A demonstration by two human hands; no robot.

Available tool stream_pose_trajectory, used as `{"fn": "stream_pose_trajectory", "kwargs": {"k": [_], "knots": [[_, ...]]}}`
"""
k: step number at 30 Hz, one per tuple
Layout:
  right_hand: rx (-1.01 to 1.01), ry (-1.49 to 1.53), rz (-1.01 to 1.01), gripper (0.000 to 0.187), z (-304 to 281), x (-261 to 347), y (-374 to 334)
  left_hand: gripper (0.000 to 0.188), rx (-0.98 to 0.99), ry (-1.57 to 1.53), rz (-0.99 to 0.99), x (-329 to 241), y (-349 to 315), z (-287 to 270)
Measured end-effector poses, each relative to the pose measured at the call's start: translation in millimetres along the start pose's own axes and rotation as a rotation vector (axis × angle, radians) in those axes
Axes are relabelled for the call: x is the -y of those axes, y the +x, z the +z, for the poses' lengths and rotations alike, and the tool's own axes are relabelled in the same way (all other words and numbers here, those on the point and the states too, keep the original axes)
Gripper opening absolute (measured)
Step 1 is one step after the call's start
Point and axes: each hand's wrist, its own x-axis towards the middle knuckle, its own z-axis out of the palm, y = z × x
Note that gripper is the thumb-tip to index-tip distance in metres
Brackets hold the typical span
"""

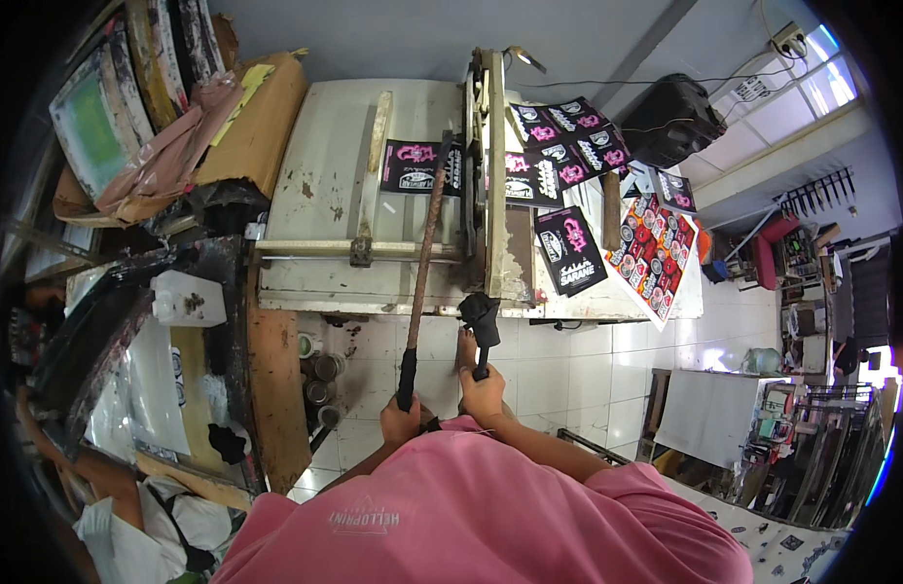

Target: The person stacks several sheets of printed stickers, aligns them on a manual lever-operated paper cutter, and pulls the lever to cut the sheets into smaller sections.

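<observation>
left hand (pixel 401 420) closed round black grip of long rusty lever handle (pixel 422 263), running far over cream cutter table (pixel 325 175). right hand (pixel 484 387) gripping short black-wrapped handle (pixel 482 326) just right of it, at table's near edge. black-and-pink printed sheets (pixel 559 156) lying far right (beside upright blade frame (pixel 490 165)). pink shirt (pixel 490 516) nearest.

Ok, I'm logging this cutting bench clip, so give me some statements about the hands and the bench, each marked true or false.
1. The left hand grips the long rusty lever handle. True.
2. The right hand is open and holds nothing. False: it is closed on the short black handle.
3. Black-and-pink printed sheets lie on the worn white metal cutter table. True.
4. The person's shirt is blue. False: it is pink.
</observation>
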Motion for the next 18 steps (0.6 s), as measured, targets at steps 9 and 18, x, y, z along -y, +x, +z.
{"fn": "stream_pose_trajectory", "kwargs": {"k": [9, 18], "knots": [[0.159, 0.16, 0.161, 0.038, -16, 15, -6, 0.039, -0.061, 0.002, 0.046, 10, 0, 6], [0.188, 0.437, 0.226, 0.051, -106, 142, -57, 0.04, -0.053, 0.007, 0.056, 17, 3, 11]]}}
